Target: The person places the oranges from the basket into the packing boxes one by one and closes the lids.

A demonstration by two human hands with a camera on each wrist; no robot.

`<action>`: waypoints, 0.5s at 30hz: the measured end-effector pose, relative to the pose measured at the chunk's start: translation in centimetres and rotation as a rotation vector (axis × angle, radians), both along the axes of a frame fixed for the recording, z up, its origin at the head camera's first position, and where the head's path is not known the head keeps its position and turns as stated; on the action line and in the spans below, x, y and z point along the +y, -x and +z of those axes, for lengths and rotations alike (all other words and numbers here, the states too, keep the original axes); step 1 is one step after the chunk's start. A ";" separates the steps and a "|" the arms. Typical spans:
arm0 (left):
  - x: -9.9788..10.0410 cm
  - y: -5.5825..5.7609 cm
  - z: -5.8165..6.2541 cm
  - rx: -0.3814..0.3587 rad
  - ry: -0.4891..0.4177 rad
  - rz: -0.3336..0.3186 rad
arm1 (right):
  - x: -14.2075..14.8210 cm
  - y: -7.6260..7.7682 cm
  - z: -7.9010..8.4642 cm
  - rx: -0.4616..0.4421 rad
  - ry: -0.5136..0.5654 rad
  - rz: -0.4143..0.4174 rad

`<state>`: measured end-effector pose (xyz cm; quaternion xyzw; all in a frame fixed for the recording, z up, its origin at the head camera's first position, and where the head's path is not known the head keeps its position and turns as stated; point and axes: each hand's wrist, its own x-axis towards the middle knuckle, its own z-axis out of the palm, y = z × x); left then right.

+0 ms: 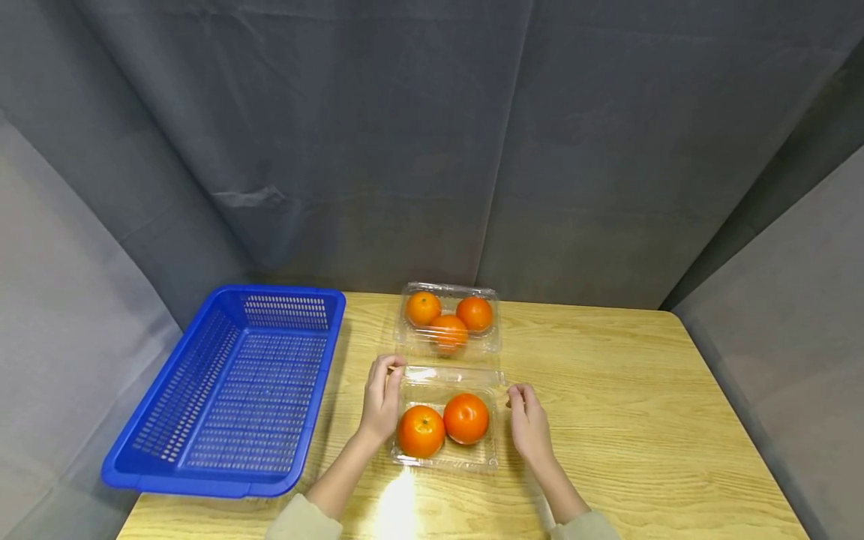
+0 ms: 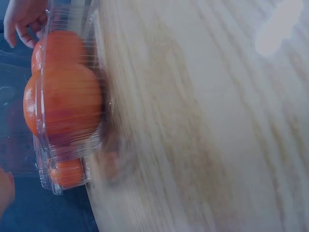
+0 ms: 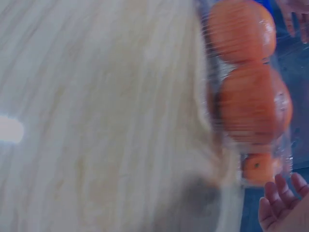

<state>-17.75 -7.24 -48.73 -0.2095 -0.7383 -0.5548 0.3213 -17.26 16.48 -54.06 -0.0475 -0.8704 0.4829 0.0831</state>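
Observation:
Two oranges (image 1: 421, 431) lie side by side in a clear plastic clamshell box (image 1: 445, 463) on the table. Its transparent lid (image 1: 455, 375) is raised at the far side. My left hand (image 1: 382, 401) is at the lid's left corner, fingers bent loosely; whether they touch the plastic is hard to tell. Just off the right corner is my right hand (image 1: 529, 424), its fingers (image 3: 285, 193) loosely curved with nothing seen between them. Behind the lid sits a second clear box (image 1: 496, 315) holding three oranges (image 1: 423, 308).
A blue perforated plastic basket (image 1: 317, 397) stands on the left of the wooden table (image 1: 628, 420). Grey curtains (image 1: 378, 150) hang behind and at both sides of the table.

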 end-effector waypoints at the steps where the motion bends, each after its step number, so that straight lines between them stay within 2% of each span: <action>1: 0.0 -0.1 -0.1 0.005 0.000 -0.007 | 0.0 0.0 0.2 -0.013 0.024 0.003; 5: -0.1 -0.4 -0.2 0.013 0.004 -0.030 | -0.2 -0.1 1.2 -0.054 0.095 0.018; 12: -0.2 -1.1 -0.4 0.016 -0.009 -0.045 | -0.9 -0.7 2.9 -0.038 0.212 0.063; 15: -0.2 -1.3 -0.8 0.027 -0.012 -0.047 | -1.2 -1.1 3.3 -0.044 0.227 0.082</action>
